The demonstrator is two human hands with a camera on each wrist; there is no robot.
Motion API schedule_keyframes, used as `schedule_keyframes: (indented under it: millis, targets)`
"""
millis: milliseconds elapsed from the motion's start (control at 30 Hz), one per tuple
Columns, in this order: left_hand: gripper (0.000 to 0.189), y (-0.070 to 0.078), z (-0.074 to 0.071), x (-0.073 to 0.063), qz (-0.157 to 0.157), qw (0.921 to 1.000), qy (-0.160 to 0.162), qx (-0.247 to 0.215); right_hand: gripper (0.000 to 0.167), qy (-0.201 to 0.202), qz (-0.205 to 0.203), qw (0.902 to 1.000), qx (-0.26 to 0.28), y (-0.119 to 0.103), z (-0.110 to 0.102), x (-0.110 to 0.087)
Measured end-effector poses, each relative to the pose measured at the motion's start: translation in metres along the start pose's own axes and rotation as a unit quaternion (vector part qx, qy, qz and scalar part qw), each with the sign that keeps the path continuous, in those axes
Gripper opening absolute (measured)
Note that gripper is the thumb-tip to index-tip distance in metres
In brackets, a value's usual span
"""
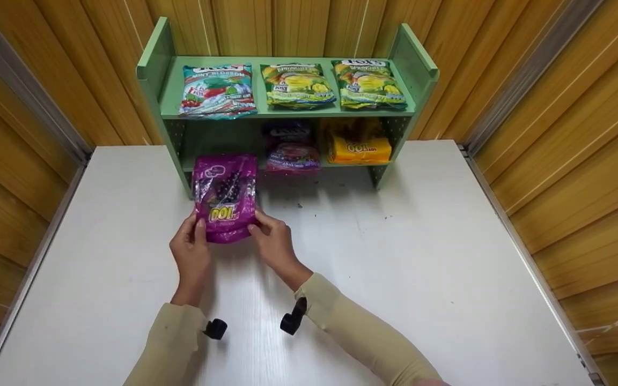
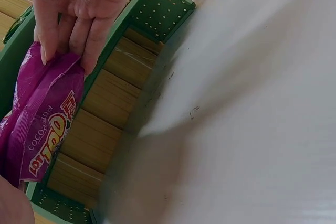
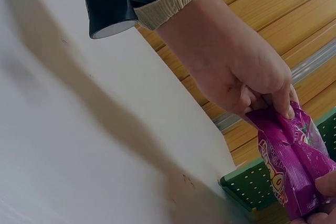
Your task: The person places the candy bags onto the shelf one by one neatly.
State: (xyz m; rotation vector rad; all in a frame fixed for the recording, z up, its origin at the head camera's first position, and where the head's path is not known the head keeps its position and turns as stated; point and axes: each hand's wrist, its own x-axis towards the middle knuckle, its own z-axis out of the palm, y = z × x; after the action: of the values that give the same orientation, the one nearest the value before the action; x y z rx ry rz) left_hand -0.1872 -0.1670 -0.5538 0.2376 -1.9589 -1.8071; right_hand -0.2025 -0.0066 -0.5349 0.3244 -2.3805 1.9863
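Note:
A purple candy bag (image 1: 225, 198) with grapes pictured on it hangs in front of the left end of the green shelf (image 1: 287, 113). My left hand (image 1: 191, 252) pinches its lower left side, thumb on the front. The lower right side is gripped by my right hand (image 1: 276, 241), its thumb also on the front. In the left wrist view, the right hand (image 2: 84, 14) holds one side of the bag (image 2: 44, 114). The right wrist view has the left hand (image 3: 247, 77) pinching the opposite side, with part of the right hand (image 3: 328, 184) at the frame edge.
On the top shelf lie a teal candy bag (image 1: 218, 92) and two green-yellow bags (image 1: 299, 88). The lower shelf bears a pink-purple bag (image 1: 293, 155) and a yellow bag (image 1: 360, 149). Beneath is a white table (image 1: 421, 257), with wood-patterned walls (image 1: 582, 161) around it.

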Motion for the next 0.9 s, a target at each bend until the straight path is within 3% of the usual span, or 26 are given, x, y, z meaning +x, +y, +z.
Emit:
schedule_keyframes:
  millis: [500,900]
  targets:
    - [0.036,0.006,0.002,0.014,-0.020,0.9998,0.004,0.001,0.046,-0.022,-0.008,0.9997,0.004,-0.009,-0.001,0.010]
    - [0.035,0.011,0.006,0.023,-0.027,0.9995,0.001,0.017,0.048,-0.026,0.009,0.9990,-0.036,-0.016,-0.004,0.021]
